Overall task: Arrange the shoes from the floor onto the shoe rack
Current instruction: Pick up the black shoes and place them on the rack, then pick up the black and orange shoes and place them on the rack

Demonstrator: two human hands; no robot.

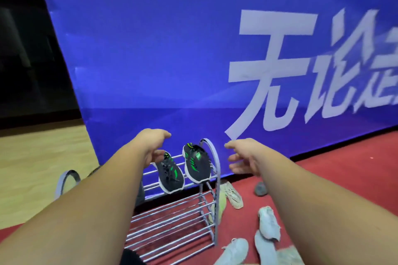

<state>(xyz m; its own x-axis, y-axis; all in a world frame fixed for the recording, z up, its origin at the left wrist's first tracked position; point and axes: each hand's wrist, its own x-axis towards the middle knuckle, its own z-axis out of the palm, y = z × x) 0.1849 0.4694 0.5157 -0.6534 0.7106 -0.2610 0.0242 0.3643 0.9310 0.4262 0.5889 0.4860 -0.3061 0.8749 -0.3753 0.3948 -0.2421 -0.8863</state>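
Sneakers (195,162) sat askew on shoe rack (216,165); left hand (153,149), right hand (243,157) slack, seemingly empty; heels wanted levelling

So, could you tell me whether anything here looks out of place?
Yes: pale shoes lie scattered at mixed angles on the red carpet beside the shoe rack, unlike the black-and-green sneakers on its top tier.

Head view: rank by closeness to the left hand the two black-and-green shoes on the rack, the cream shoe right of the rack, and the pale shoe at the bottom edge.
1. Left black-and-green shoe, just below the left hand.
2. Right black-and-green shoe, at the shoe rack's right end.
3. Cream shoe, on the carpet right of the rack.
4. Pale shoe, bottom edge.
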